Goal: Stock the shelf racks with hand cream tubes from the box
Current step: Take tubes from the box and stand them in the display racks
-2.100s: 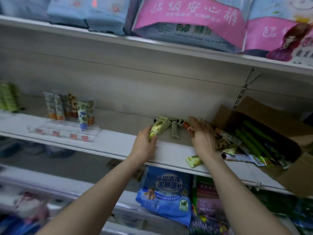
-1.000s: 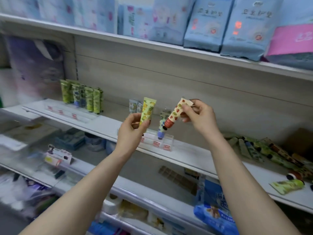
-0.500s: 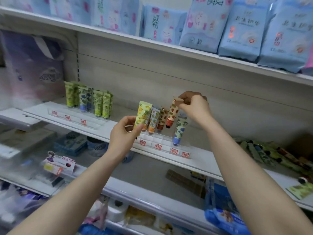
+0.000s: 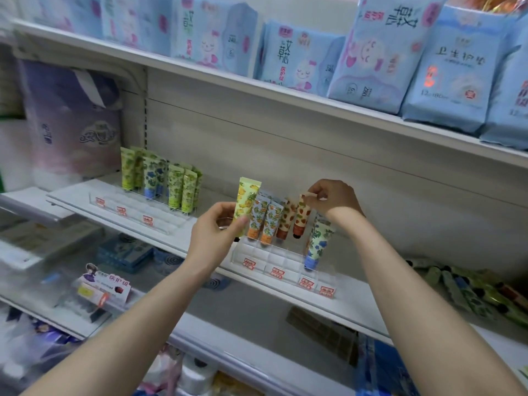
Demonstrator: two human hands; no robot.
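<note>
Your yellow tube (image 4: 247, 203) sits in your left hand (image 4: 213, 234), gripped low on its body between thumb and fingers, just at nine o'clock of the clear rack (image 4: 281, 260) and not yet in a slot. Your right hand (image 4: 333, 199) pinches the top seam of a strawberry tube (image 4: 302, 216) and holds it cap-down over the back row; whether its cap is seated I cannot tell.

By my judgement you are early in the job. The clear rack holds four standing tubes: two with orange caps (image 4: 262, 221), one with a red-brown cap (image 4: 286, 220) and one with a blue cap (image 4: 317, 243) nearer the front at four o'clock. With the two in your hands that makes six here, and most of the front slots are bare. At ten o'clock a far rack (image 4: 134, 205) carries at least six green and blue tubes at its back; they overlap, so the exact count is unclear.

Left to place: a heap of loose tubes (image 4: 468, 292) on the shelf (image 4: 351, 304) at four o'clock, too blurred to count. The box is out of view. Blue packs (image 4: 300, 55) line the shelf above, at twelve o'clock
</note>
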